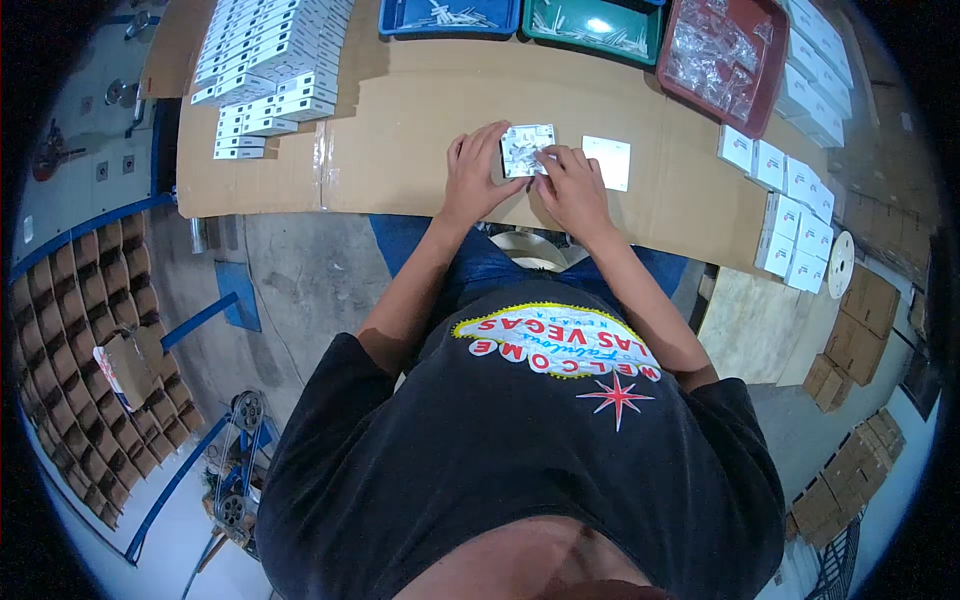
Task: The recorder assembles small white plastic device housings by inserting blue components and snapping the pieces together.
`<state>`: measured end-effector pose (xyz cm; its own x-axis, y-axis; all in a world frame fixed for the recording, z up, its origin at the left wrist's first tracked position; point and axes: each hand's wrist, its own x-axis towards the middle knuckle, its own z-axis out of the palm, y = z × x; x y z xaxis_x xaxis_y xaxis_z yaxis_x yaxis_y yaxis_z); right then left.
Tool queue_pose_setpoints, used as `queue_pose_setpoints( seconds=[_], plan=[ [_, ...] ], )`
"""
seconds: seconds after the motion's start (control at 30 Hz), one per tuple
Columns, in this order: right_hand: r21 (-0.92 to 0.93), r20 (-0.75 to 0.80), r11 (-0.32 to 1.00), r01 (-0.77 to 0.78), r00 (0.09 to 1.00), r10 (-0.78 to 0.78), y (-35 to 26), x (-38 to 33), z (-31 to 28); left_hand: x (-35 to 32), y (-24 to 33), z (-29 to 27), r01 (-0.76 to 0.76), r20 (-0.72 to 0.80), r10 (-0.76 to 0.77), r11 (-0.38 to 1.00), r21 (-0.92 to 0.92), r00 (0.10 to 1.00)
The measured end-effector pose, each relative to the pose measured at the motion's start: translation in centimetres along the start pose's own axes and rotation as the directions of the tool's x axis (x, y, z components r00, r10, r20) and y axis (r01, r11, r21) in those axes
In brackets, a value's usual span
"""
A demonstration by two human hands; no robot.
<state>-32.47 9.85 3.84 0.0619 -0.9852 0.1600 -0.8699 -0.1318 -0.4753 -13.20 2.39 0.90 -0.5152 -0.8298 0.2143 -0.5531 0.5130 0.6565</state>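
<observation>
A small open white box (515, 164) lies on the cardboard-covered table in front of me, with small clear and white pieces inside. My left hand (474, 178) holds the box by its left side, fingers along the edge and thumb at the near corner. The fingers of my right hand (578, 195) are bent together over the right part of the box, at the pieces in it. What they pinch, if anything, is too small to make out. Just right of that hand, a flat white square (612, 160), like a box lid, rests on the table.
Stacks of white boxes (265, 60) stand at the far left. Along the far edge are a blue tray (450, 32) and a green tray (590, 44) with white sticks, and a red tray (700, 104) of clear plastic pieces. More white boxes (797, 190) line the right side.
</observation>
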Motion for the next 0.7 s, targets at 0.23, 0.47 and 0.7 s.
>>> queue_pose_setpoints(
  seconds=[0.23,0.47,0.7],
  plan=[
    [0.051,-0.134,0.996,-0.073,0.988,0.079,1.2,-0.4,-1.0,0.0,0.3,-0.1,-0.001,-0.005,0.001,1.000,0.012,1.000],
    [-0.085,-0.303,0.824,-0.560,0.803,0.514,6.4,-2.5,-3.3,0.0,0.1,-0.1,0.023,0.041,-0.025,0.997,0.067,0.999],
    [0.002,-0.023,0.658,-0.753,0.658,0.753,7.5,-2.4,-3.5,0.0,-0.3,0.7,0.097,-0.002,-0.097,0.991,0.089,0.995]
  ],
)
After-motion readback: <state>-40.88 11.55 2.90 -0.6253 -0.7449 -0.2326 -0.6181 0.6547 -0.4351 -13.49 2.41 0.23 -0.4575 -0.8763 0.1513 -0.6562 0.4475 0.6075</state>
